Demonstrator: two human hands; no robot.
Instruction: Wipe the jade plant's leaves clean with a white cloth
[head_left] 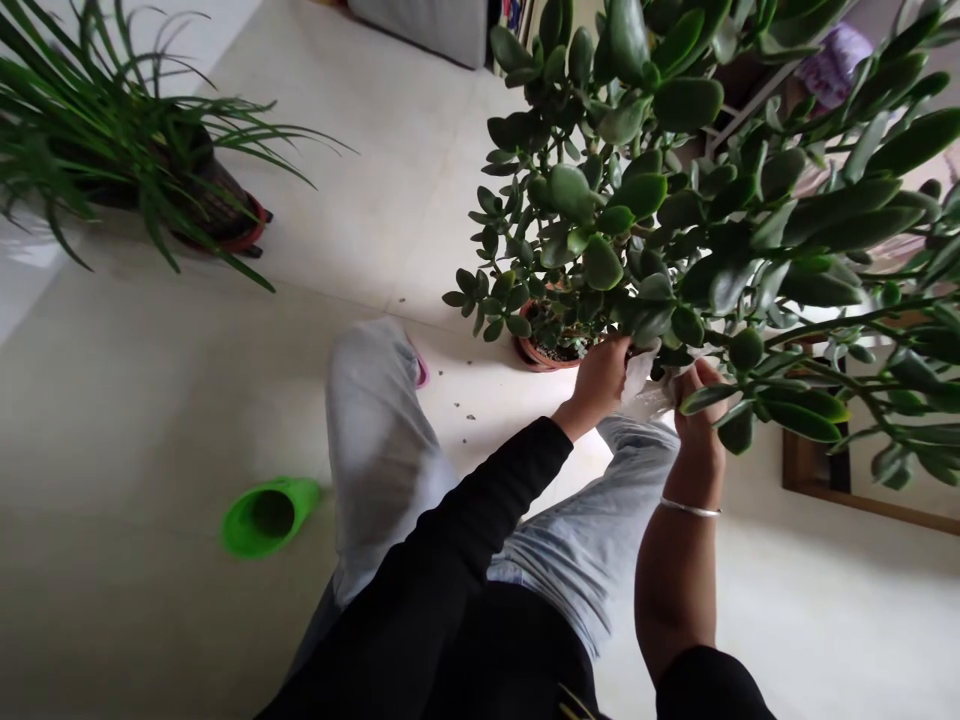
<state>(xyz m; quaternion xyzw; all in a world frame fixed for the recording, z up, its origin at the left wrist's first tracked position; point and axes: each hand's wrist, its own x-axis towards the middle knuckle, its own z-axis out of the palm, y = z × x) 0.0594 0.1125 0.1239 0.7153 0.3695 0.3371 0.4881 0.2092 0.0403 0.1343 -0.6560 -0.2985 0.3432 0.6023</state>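
Observation:
A large jade plant (574, 190) with thick green leaves rises from a terracotta-coloured pot (536, 357) on the floor and spreads over the upper right. Below its leaves, my left hand (602, 382) is closed on one side of a crumpled, thin whitish sheet (643, 388), tissue or plastic; I cannot tell which. The other side is pinched in my right hand (697, 405), whose fingers are partly covered by leaves. A silver bangle circles my right wrist. Both hands are close together, just in front of the plant.
On the floor at left lies or stands a green container (244, 525) with dark contents, perhaps soil. Small dark crumbs (471, 417) dot the tiles near my knee. A long-leaved potted plant (142, 150) is at upper left, and a wooden frame (862, 500) at right.

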